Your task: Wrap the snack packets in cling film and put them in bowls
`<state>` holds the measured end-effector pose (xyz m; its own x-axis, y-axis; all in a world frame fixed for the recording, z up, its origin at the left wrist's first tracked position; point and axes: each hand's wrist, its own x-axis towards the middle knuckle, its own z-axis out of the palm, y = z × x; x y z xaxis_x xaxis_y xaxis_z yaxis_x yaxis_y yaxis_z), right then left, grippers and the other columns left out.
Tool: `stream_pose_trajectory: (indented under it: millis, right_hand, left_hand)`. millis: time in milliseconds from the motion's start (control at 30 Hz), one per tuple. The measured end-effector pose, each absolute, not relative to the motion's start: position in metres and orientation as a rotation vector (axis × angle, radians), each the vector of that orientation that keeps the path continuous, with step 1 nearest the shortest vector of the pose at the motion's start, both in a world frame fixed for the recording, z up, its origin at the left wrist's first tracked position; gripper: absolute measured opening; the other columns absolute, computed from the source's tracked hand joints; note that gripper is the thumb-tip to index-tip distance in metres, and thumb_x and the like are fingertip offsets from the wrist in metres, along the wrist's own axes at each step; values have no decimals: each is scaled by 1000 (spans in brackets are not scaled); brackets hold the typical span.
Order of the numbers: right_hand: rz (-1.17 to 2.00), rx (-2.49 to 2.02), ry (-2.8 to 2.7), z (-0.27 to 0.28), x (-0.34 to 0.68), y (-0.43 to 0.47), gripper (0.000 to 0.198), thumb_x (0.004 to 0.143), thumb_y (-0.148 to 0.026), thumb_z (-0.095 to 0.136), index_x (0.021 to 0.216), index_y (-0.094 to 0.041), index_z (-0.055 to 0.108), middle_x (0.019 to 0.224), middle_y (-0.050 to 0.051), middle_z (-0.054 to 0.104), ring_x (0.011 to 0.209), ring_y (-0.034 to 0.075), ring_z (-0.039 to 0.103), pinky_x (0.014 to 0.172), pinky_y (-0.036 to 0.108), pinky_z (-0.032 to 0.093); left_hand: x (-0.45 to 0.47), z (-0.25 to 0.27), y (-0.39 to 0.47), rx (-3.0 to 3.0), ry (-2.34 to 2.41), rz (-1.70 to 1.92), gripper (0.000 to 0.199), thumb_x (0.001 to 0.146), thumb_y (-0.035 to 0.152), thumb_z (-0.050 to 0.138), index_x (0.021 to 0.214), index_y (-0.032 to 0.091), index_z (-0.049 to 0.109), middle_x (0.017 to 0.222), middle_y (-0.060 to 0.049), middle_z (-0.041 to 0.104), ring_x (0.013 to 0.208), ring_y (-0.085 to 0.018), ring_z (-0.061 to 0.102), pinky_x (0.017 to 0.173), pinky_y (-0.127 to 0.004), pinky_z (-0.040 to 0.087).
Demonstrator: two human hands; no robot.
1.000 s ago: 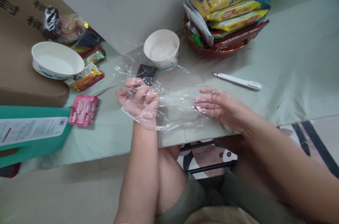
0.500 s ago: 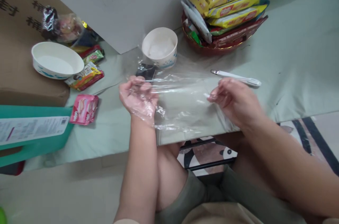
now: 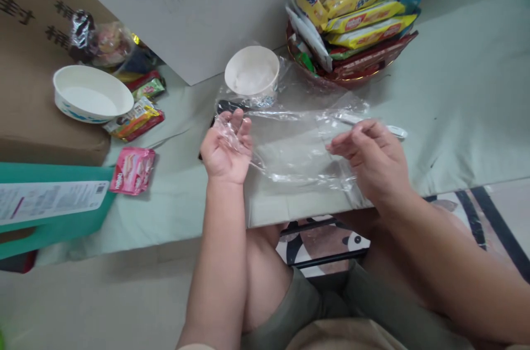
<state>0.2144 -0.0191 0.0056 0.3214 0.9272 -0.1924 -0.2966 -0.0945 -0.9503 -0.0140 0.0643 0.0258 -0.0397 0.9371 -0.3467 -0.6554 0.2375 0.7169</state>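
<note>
A sheet of clear plastic film, thin and crinkled, spreads between my two hands above the table. My left hand is palm up with its fingers loosely curled and apart. Some film lies across those fingers, while the palm and wrist are bare. At the film's right side my right hand has thumb and fingers drawn together in a pinch on it. Under the film's upper right edge lies a white utility knife, partly covered by my right hand. Just beyond the film stands a white paper bowl with whitish contents.
A red bowl heaped with snack packets stands at the back right. To the left are an empty white bowl, a pink snack packet, a cardboard box and a green carton. A black object lies behind my left hand.
The film has slid off my left wrist and palm, leaving it only at the fingers. It now sits farther right, reaching over the knife. My left hand has shifted slightly right.
</note>
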Motion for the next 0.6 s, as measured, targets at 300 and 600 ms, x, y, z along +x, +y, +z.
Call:
stream_pose_trajectory:
  millis: [300,600]
  right_hand:
    - [927,-1361,-628,6,229,-9,29,91,-49,68,91,-28,48,60,-9,54,39,7,45,34,21,28]
    - [850,-1318,-651,4,234,-2,31,89,-52,70,90,-29,49,58,-9,47,41,8,38,37,23,28]
  left_hand:
    - [-16,26,58,551,1016,1156,14,81,17,62,93,19,69,98,-4,80,87,-18,76,76,-30,61]
    - [-21,33,49,880,1016,629,53,63,6,70,114,19,70,77,-4,80,40,-8,59,34,-13,31]
